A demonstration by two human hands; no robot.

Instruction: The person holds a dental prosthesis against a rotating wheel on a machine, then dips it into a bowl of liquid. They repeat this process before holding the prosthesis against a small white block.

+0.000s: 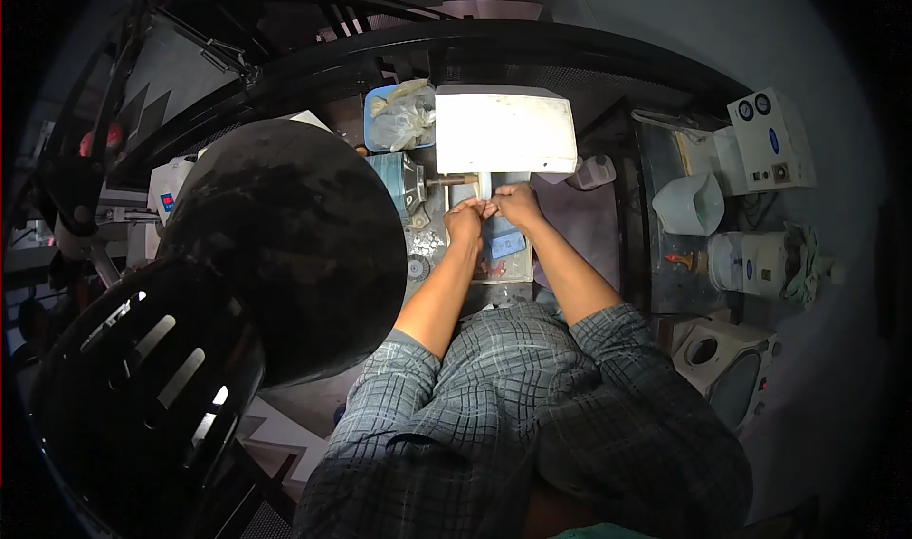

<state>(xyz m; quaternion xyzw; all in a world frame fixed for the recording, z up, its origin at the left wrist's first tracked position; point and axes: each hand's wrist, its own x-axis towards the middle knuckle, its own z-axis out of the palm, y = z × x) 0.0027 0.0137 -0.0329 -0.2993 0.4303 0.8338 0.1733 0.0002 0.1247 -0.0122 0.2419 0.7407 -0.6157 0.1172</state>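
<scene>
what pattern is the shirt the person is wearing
The shirt is checked, in greys with crossing lines; the head view, the only one, shows it.

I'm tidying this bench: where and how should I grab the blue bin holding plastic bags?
Probably best by the left rim of the blue bin, coming from above and the left: the bright white box crowds its right side, and plastic bags fill its open top, while that rim shows bare.
</scene>
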